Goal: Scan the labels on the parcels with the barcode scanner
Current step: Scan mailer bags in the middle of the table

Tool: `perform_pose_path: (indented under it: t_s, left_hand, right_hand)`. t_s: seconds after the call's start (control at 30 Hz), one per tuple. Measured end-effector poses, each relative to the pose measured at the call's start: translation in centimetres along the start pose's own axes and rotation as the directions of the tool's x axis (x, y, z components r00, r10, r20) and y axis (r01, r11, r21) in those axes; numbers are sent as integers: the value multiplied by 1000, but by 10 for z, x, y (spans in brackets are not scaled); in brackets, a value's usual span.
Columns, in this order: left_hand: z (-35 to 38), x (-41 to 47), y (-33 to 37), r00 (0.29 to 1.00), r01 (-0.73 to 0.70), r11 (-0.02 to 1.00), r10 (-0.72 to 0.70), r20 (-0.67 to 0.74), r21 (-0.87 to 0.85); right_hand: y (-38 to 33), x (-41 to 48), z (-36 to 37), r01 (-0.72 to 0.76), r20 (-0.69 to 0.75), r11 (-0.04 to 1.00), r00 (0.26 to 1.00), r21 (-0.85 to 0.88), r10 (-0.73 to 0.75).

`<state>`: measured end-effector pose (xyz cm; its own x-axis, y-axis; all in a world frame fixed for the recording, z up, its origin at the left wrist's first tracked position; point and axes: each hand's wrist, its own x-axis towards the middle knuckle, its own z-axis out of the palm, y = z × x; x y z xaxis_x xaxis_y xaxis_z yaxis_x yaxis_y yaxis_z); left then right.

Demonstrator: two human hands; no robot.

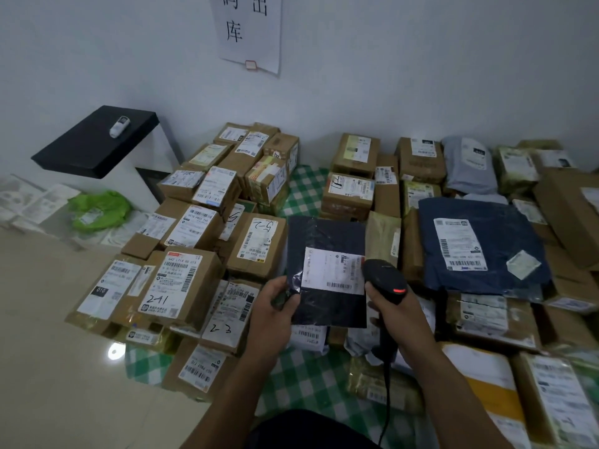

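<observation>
Pinched at its lower left edge by the left hand point(275, 306): the dark flat parcel point(327, 247), white label point(334, 270) facing up, with the barcode scanner point(384, 280) gripped in the right hand point(398, 315) at its right edge. Could misread through glare off the glossy wrap, too steep an angle, or a neighbouring code. Left and right of that parcel, taped cardboard boxes point(184, 283) and a blue bag point(479, 247), all sealed, contents hidden.

We record the parcel point(324, 241) in the left hand point(275, 306) as dark, glossy, wrinkled plastic film bearing a matt paper label point(334, 270). The scanner point(384, 280) in the right hand point(398, 315): black plastic. Left of the left hand, matt brown cardboard boxes point(181, 286); beneath both hands, checked cloth point(298, 377).
</observation>
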<state>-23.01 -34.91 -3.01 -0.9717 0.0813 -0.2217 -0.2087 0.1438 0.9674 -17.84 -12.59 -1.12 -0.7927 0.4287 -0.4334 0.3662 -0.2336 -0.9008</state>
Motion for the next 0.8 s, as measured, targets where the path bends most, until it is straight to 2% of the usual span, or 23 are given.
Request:
perform_pose_path:
  t_s: [0.13, 0.3, 0.4, 0.57, 0.67, 0.8]
  left_hand:
    - [3, 0, 2, 998, 2, 998, -6, 67, 66]
    - [8, 5, 16, 986, 25, 998, -35, 162, 59]
    - [13, 15, 26, 993, 19, 1000, -21, 116, 22]
    - [17, 28, 42, 998, -22, 1000, 22, 56, -2]
    - [15, 38, 55, 995, -94, 994, 94, 15, 59]
    - [8, 57, 69, 980, -188, 977, 193, -44, 104]
  right_hand:
    - [-6, 1, 1, -15, 16, 994, 1000, 107, 14]
    - [-14, 5, -2, 61, -73, 998, 995, -31, -64]
    - [-21, 2, -5, 120, -67, 989, 990, -92, -126]
    - [-31, -4, -7, 154, -48, 985, 986, -76, -158]
    - [-38, -6, -9, 162, -22, 978, 986, -131, -166]
    - [-45, -15, -7, 126, 130, 983, 986, -133, -109]
